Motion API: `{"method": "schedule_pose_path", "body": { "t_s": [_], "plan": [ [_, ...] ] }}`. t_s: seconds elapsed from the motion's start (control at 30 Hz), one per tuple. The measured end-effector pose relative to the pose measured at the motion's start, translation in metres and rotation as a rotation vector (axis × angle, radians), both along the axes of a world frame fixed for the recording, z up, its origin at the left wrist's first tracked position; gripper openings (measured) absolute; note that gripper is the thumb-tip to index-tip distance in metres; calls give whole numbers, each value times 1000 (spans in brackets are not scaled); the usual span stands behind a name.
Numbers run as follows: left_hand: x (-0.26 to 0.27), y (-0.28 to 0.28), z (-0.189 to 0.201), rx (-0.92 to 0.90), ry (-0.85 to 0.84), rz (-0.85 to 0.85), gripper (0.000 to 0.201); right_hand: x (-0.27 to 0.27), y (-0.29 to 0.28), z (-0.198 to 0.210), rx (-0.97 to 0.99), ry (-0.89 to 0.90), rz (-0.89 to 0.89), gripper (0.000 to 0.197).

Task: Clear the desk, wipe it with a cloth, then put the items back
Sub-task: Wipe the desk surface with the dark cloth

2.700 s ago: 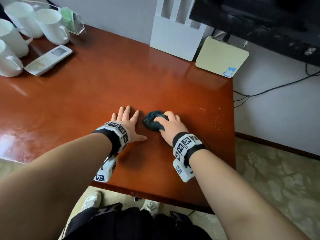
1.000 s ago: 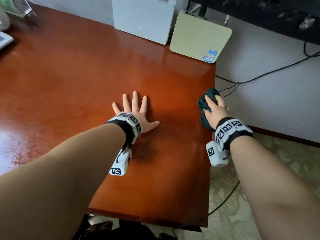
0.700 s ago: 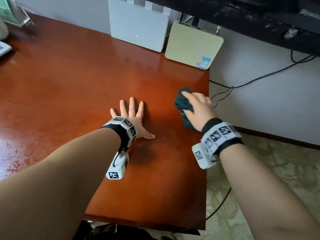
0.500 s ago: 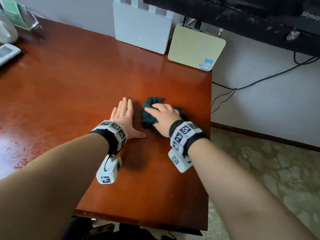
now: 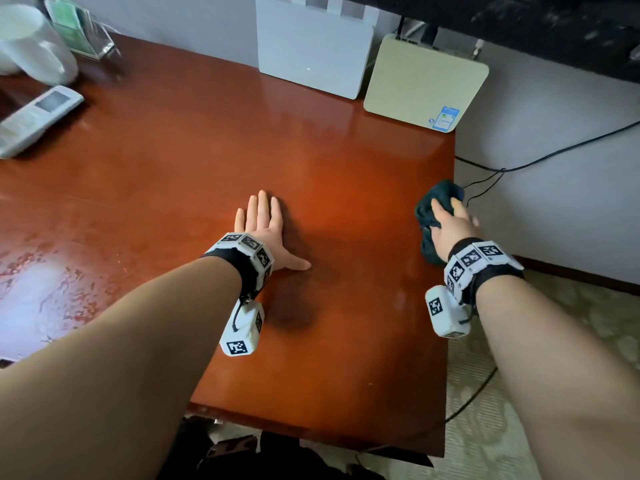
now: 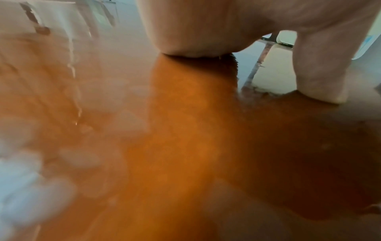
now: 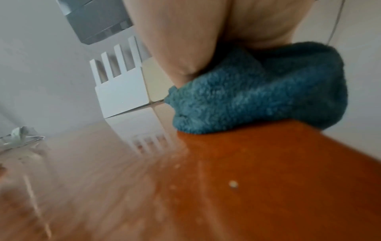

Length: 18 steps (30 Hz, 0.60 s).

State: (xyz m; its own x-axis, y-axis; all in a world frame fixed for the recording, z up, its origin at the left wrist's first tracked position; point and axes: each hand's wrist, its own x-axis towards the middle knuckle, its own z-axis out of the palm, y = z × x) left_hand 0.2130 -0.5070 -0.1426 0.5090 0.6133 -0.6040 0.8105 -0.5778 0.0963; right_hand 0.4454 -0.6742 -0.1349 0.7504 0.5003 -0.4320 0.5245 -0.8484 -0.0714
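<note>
My right hand [image 5: 450, 226] grips the bunched teal cloth [image 5: 429, 216] at the desk's [image 5: 173, 168] right edge, centre-right of frame, likely sweeping crumbs off. My left hand [image 5: 263, 230] lies flat and released mid-frame, probably bracing.

A glossy red-brown wooden tabletop [image 5: 194, 161] fills most of the room ahead, its polish throwing back pale patches of light near the left edge. It stands against a plain light grey wall [image 5: 554, 174]. Along the foot of that wall runs a dark skirting board [image 5: 588, 271]. The floor [image 5: 571, 327] to the right is covered in a pale beige-green pattern of flowers. Black cables [image 5: 540, 157] trail across the wall and one runs over the floor under the tabletop's corner. A dark panel [image 5: 554, 26] hangs on the wall above.
</note>
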Motion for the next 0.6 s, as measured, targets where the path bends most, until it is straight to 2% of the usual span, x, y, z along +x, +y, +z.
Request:
{"method": "schedule_pose_path", "body": {
  "t_s": [0.17,0.3,0.4,0.5,0.6],
  "plan": [
    [1,1,1,-1,16,-3,132,-13,-4,9,56,22,-72,52],
    [1,2,1,7,8,-7,132,-51,9,22,151,-7,127,53],
    [-5,3,4,-7,-37,-37,125,-94,19,22,166,63,256,56],
    [-19,2,9,-30,-72,-138,121,-130,15,19,94,92,294,56],
    [-45,-1,12,-32,-17,-312,128,-170,12,21,10,66,286,55]
  ]
}}
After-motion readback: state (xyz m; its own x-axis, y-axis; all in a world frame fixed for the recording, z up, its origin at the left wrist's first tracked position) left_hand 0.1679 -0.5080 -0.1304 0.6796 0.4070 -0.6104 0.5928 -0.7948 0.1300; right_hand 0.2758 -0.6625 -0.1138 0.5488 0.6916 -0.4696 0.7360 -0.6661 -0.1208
